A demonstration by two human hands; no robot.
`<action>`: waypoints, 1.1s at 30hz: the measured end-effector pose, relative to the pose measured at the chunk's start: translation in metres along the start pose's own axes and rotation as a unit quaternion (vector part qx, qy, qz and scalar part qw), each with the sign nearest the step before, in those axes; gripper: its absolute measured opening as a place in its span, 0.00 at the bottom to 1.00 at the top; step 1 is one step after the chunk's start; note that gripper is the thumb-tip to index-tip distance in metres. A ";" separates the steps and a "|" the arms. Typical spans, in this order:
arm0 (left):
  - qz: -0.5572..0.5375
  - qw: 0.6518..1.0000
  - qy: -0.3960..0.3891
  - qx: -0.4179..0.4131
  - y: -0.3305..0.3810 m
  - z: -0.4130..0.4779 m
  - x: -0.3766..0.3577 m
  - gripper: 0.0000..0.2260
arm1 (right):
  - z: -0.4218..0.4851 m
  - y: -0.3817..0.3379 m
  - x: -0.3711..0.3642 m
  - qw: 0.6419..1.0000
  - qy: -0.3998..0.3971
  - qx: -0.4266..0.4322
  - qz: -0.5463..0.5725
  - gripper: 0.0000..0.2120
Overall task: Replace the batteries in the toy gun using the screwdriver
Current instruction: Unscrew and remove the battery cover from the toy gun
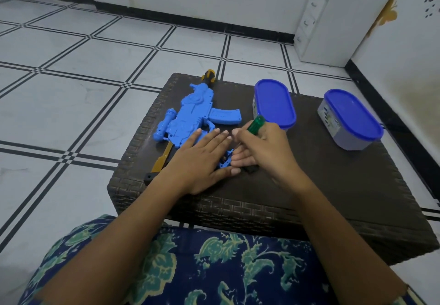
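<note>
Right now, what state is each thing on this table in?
Toy gun, lying flat.
Left hand, flat, pressing on the gun.
Screwdriver, gripped by the right hand, tip hidden.
Tub beside gun, lid on.
Outer tub, lid on.

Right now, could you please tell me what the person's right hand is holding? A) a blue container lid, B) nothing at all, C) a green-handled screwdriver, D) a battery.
C: the right hand has its fingers curled round the green-handled screwdriver, whose handle sticks up above the knuckles, while the left hand lies flat on the blue toy gun.
</note>
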State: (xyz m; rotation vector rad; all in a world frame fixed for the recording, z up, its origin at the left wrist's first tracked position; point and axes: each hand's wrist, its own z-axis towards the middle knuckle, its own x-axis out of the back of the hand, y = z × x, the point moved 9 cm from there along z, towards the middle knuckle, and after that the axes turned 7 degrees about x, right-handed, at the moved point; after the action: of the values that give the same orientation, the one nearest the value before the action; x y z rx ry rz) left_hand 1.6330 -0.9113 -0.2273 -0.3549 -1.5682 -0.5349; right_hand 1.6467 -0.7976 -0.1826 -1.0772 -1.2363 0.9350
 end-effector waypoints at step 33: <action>0.045 0.931 0.307 -0.194 0.092 0.010 0.036 0.09 | -0.007 -0.014 0.115 0.958 0.216 0.092 0.161 0.09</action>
State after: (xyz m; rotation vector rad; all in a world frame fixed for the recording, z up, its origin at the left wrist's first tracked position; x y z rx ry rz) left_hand 1.6706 -0.8321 -0.1806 -0.4982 -0.8319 -0.7969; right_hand 1.6667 -0.6915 -0.1407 -1.2721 -0.6119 0.9709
